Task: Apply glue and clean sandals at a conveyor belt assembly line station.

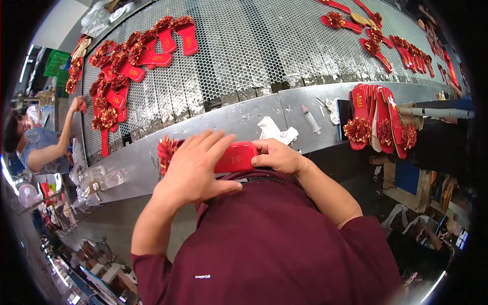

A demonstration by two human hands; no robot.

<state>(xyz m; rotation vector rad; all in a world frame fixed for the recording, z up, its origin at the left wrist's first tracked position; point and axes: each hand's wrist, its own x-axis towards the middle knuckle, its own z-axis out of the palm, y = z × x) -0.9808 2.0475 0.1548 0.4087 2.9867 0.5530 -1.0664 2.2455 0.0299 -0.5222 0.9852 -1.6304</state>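
Observation:
A red sandal (235, 158) lies sideways in front of my waist, its heel end to the right and its ruffled red-and-gold flower (166, 152) to the left. My right hand (277, 155) pinches the heel end between thumb and fingers. Over the sandal's middle is my left hand (195, 165), fingers stretched out and thumb apart; it hides the part beneath it, and I cannot tell whether the palm touches. Just beyond the sandal a crumpled white cloth (277, 130) rests on the metal ledge (223, 123).
Beyond the ledge runs a perforated conveyor (239, 46) carrying red sandals (127, 63) at left and more at far right. A syringe (311, 120), a phone (344, 118) and a sandal stack (373, 119) are to the right. Clear bottles (101, 178) and a co-worker (43, 142) are at left.

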